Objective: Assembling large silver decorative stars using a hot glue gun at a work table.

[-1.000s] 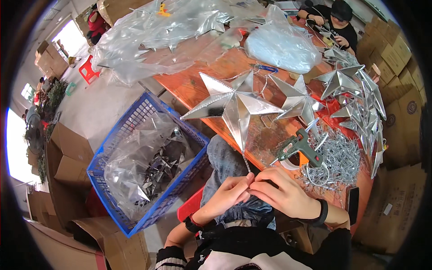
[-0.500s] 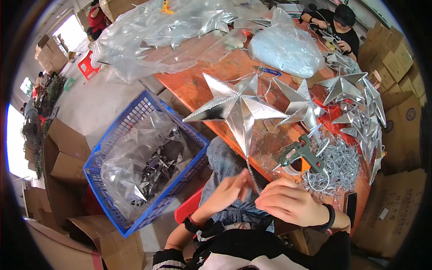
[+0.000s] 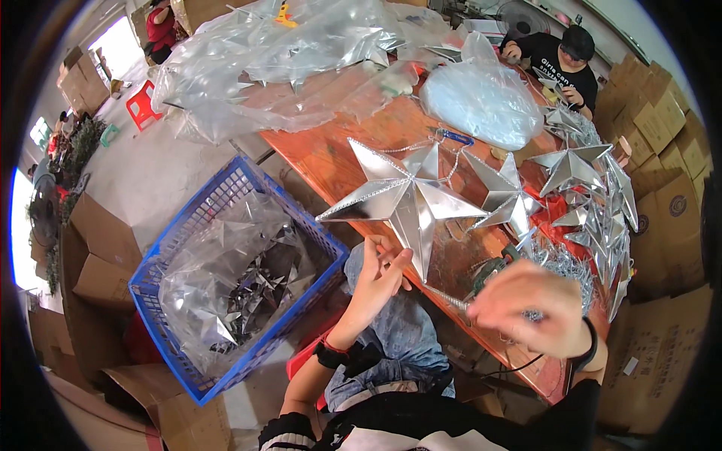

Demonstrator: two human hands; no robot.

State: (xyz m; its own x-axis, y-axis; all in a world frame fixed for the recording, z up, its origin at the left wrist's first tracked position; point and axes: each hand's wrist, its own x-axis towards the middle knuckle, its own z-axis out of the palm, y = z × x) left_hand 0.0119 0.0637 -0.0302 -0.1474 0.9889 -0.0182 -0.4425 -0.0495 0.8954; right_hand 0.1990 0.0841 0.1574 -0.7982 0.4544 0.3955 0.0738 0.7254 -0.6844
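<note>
Flanking a silver star's [image 3: 411,197] lower tip: left hand [image 3: 380,276], fingers parted; blurred right hand [image 3: 530,310] at the cord [image 3: 447,296], grip unclear.

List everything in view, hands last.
Table: one, reddish brown, centre
Large star: one, silver, table's near edge
Other stars: several, silver, table's right
Cord: one strand, silver, below large star
Tinsel: one heap, silver, table's right
Near tool: one, green, table's right
Slim tool: one, blue, table's middle
Bag: one, whitish, table's far side
Sheeting: uncounted, clear, table's far left
Far tool: one, yellow, on sheeting
Basket: one, blue, left of table
Stool: one, red, far left
Boxes: many, brown, both sides
Fans: two, dark, background
Coworkers: two clear, black and red tops, background
Left hand: one, bare, by large star
Right hand: one, blurred, at cord
</note>
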